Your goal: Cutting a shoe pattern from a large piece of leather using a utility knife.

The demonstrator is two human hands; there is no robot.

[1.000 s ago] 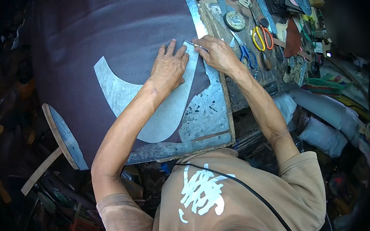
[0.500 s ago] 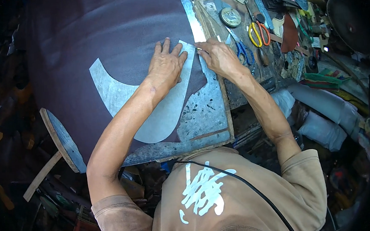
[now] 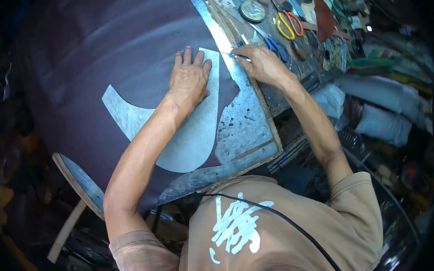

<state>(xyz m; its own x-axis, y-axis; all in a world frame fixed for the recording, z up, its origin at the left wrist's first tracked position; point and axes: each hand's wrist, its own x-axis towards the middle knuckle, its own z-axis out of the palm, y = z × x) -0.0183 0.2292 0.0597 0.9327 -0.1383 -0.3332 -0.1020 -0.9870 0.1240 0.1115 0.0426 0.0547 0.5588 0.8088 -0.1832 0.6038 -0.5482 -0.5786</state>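
Note:
A sheet of dark brown-purple leather (image 3: 121, 32) is spread over the work surface, with a pale grey curved pattern piece (image 3: 192, 137) lying flat on it. My left hand (image 3: 188, 77) presses on the upper right arm of the pattern, fingers spread and partly on the leather. My right hand (image 3: 262, 65) is closed round a thin pen-like tool (image 3: 242, 58); I cannot make out whether it is a pen or an awl. Its tip points left, just right of the pattern's top corner, over the metal surface beside the leather.
At the right bench lie blue-handled scissors (image 3: 276, 47), scissors with yellow and orange handles (image 3: 289, 24), a round tin (image 3: 252, 11) and leather scraps (image 3: 324, 19). The grey metal-topped board (image 3: 246, 128) ends at a wooden edge. Plastic-wrapped rolls (image 3: 382, 123) lie lower right.
My right hand has moved the tool slightly right, away from the pattern's top edge. My left hand still presses the pattern. The whole view has shifted a little.

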